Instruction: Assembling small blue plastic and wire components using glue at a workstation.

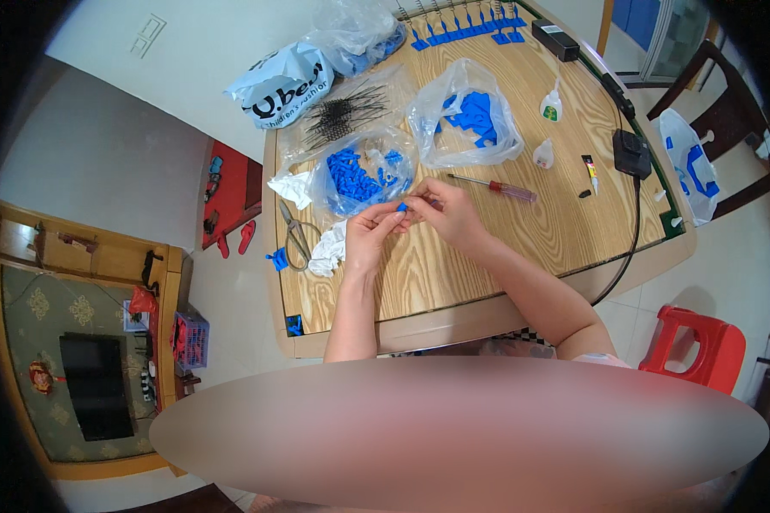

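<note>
Pinching a small blue part (401, 207) between the fingertips of both hands, a person works over a wooden table (488, 248); the left hand (370, 229) and right hand (447, 210) meet just above the tabletop, fingers closed on the part, just in front of an open clear bag (359, 175) of more blue pieces. A red-handled screwdriver (496, 187) lies just right of the right hand; scissors (296, 235) and crumpled white paper (328, 250) lie to the left; a second bag (470, 115) of blue pieces, two small glue bottles (549, 107) and a black cable (635, 231) sit farther back and to the right.
</note>
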{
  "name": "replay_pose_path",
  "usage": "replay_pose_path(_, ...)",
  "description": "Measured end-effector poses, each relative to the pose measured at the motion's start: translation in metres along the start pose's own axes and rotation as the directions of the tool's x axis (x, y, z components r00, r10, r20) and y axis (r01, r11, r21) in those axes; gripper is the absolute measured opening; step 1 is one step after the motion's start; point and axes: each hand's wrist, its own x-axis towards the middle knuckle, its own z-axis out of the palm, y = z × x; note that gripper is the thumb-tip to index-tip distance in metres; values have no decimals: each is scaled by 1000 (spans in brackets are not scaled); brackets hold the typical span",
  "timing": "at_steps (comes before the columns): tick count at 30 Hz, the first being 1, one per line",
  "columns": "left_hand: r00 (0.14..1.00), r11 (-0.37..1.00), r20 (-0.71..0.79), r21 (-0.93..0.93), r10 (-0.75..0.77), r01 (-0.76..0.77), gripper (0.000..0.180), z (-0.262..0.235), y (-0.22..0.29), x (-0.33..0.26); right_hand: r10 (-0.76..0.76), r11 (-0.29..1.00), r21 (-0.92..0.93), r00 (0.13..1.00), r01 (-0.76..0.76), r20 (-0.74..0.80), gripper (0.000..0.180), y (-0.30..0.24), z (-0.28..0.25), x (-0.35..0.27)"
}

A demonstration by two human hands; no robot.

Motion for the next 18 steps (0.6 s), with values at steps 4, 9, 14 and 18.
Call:
replay_pose_path(4, 1000, 1000, -2, 0, 7, -7, 19, 1, 1, -1, -10, 999, -46, 1000, 10, 1, 14, 0, 0, 0)
replay_pose_path(9, 1000, 999, -18, 35, 25, -25, 18, 2, 1, -1, -17, 999, -33, 1000, 18, 4, 14, -3, 0, 1)
replay_pose_path(14, 999, 999, -23, 20, 45, -45, 19, 5, 0, 1, 39, 996, -80, 999, -36, 36, 14, 0, -3, 1)
replay_pose_path(18, 998, 998, -29, 11, 60, -60, 19, 3, -1, 0, 39, 995, -88, 998, -35, 45, 13, -5, -2, 1)
